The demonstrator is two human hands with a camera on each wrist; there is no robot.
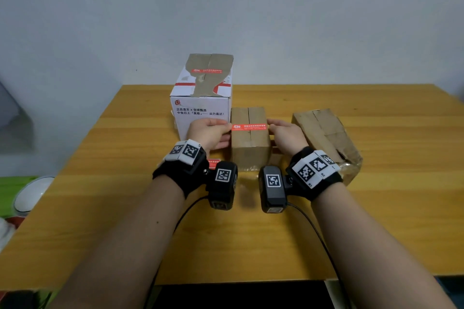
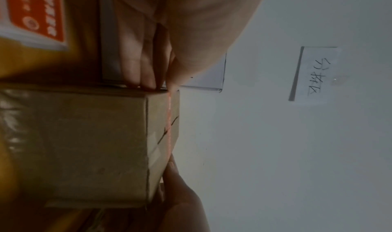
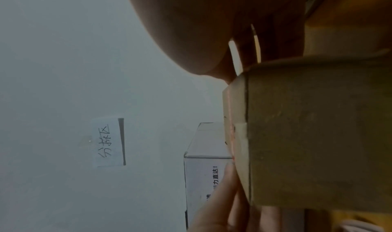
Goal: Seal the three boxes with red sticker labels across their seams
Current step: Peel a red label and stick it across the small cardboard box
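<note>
Left hand (image 1: pixel 210 133): pinches the left end of the red sticker label (image 1: pixel 249 127).
Right hand (image 1: pixel 286 136): pinches the label's right end, so it is stretched between both hands.
Label: lies across the seam of the small brown box (image 1: pixel 249 137), at or just above its top.
Doing it well: keep it taut and square to the seam, then press outward from the middle.
White box (image 1: pixel 203 93): behind-left, already labelled.
Worn box (image 1: pixel 326 138): right on the counter (image 1: pixel 376 208), no label visible.
</note>
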